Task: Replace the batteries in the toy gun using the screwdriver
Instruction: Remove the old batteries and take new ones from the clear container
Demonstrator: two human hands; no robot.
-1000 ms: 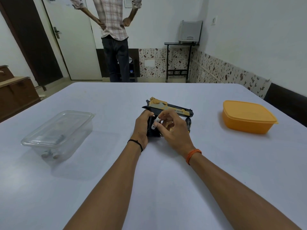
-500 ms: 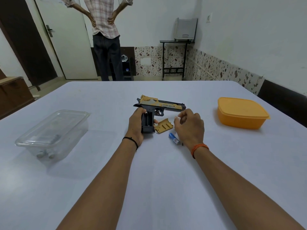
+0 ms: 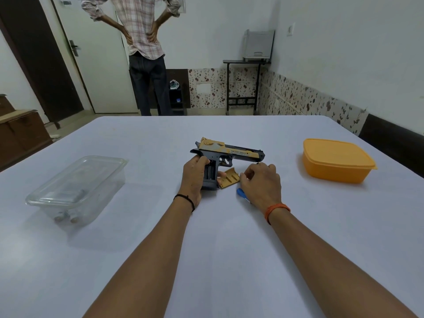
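Tan cover plate (image 3: 229,180) lies loose beside the toy gun (image 3: 229,153) on the table (image 3: 206,249). The right hand (image 3: 261,184), a second ago lifting a battery from the grip, now curls beside it, contents hidden; the left hand (image 3: 193,176) grips the open handle. Old cells look removed.

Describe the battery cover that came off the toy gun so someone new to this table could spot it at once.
On the white table, look at the black and tan toy gun lying in the middle. The battery cover lies on the cloth just right of its grip, between the left hand and right hand. It is a small, flat, tan ribbed plate, unlike the big orange box farther right.
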